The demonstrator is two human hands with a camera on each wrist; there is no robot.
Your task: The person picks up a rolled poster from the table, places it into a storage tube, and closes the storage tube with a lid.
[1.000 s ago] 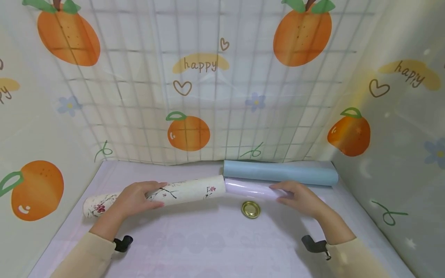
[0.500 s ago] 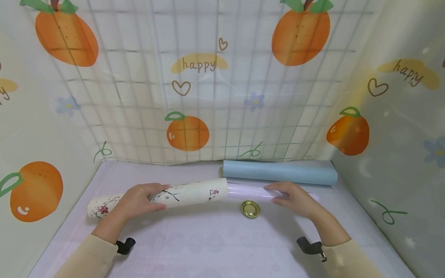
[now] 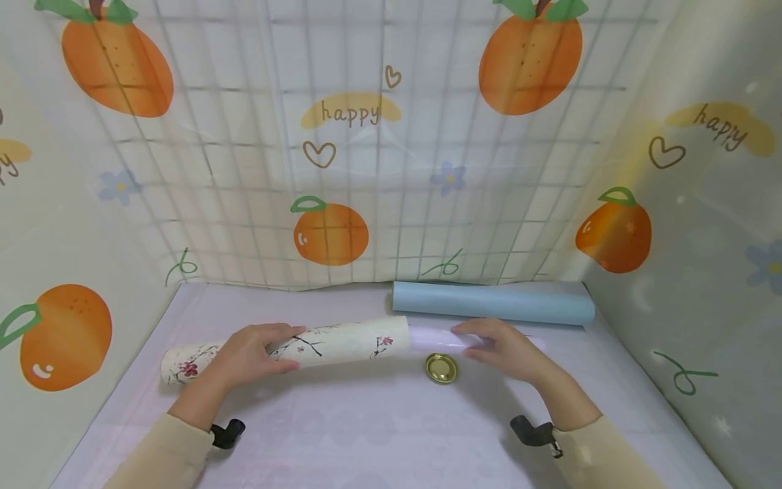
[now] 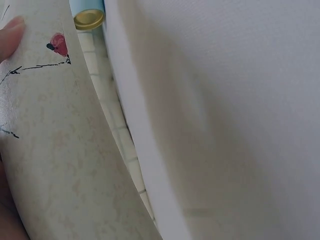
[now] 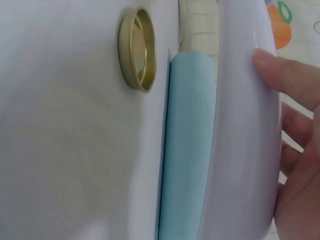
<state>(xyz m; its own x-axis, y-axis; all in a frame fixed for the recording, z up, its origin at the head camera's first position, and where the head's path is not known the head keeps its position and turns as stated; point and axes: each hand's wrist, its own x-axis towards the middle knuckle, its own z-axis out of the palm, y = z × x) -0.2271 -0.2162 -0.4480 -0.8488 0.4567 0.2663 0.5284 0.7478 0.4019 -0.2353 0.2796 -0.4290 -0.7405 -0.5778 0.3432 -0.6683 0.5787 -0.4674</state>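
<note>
A cream cardboard tube (image 3: pixel 351 341) with printed blossom branches lies across the middle of the head view. My left hand (image 3: pixel 244 356) grips it, thumb in front and fingers over the far side. From its right end a smooth lilac roll (image 3: pixel 430 337) extends to the right; the roll's left end is hidden there. My right hand (image 3: pixel 507 350) holds that roll between thumb and fingers, with the fingers also seen on it in the right wrist view. A round gold lid (image 3: pixel 441 368) rests on the table below the roll, apart from both hands.
Behind the lilac roll a light blue roll (image 3: pixel 489 302) lies along the back of the table (image 3: pixel 354 435). A curtain printed with oranges (image 3: pixel 331 234) encloses the table at the back and both sides.
My right hand has moved left with the lilac roll, while my left hand has brought the blossom tube slightly right. Less of the roll shows between tube and hand. Lid and blue roll are unmoved.
</note>
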